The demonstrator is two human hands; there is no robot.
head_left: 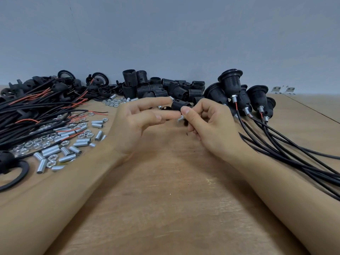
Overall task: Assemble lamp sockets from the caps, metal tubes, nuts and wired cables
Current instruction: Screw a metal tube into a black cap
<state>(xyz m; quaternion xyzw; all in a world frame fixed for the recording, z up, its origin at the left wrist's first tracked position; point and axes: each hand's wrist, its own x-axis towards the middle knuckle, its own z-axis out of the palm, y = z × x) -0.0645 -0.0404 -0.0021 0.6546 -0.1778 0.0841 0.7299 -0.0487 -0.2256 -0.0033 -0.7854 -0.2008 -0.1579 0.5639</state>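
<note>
My right hand [206, 126] pinches a small metal tube [180, 118] that sticks out of a black cap, mostly hidden under its fingers. My left hand [136, 124] reaches toward it with straight fingers, its fingertips touching the tube's end. Behind the fingers lies a black threaded socket body [179, 104]. Loose metal tubes [55, 151] and nuts [36, 142] are scattered at the left. Black and red wired cables [33, 107] pile up further left.
Black socket bodies [147, 85] and caps [36, 83] stand heaped along the back wall. Several finished sockets [231, 83] with long black cables [294, 153] lie at the right. A black ring [14, 179] rests at the left edge. Bare wooden table [165, 199] lies between my forearms.
</note>
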